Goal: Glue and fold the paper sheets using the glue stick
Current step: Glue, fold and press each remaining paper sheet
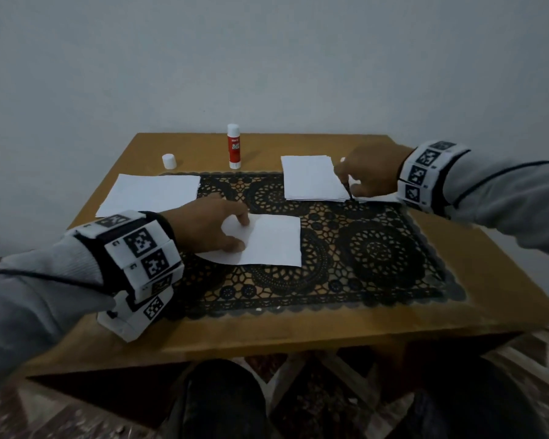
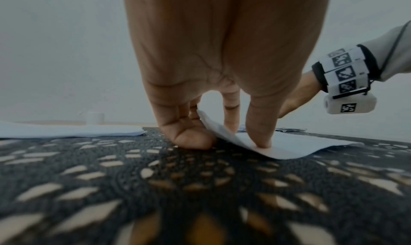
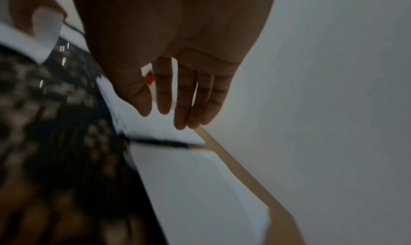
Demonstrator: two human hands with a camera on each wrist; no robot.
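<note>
Three lots of paper lie on the wooden table [image 1: 476,270] in the head view: a loose sheet [image 1: 149,194] at the left, a stack [image 1: 311,179] at the far right, and a folded sheet [image 1: 267,239] in the middle on the black lace mat [image 1: 371,255]. Left hand [image 1: 203,226] presses the folded sheet's left end, fingers bent down onto it. Right hand [image 1: 371,172] hovers at the stack's right edge, fingers loosely spread, holding nothing I can make out. Glue stick [image 1: 234,146] stands upright and uncapped near the far edge, well apart from both hands; red label reads "GLUE STICK". Its white cap [image 1: 169,161] sits to its left. Near half of the mat is open room.

Left wrist view: thumb [image 2: 262,125] presses the sheet [image 2: 289,148] flat; its left edge curls up against the other fingers [image 2: 189,136], which touch the mat [image 2: 155,187]. Cap [image 2: 95,117] is visible beyond.

Right wrist view, blurred: hand [image 3: 177,83] is open, fingers straight, above the stack [image 3: 195,187] near the table's edge [image 3: 244,171]. A red fleck of the glue stick [image 3: 149,77] shows between fingers.
</note>
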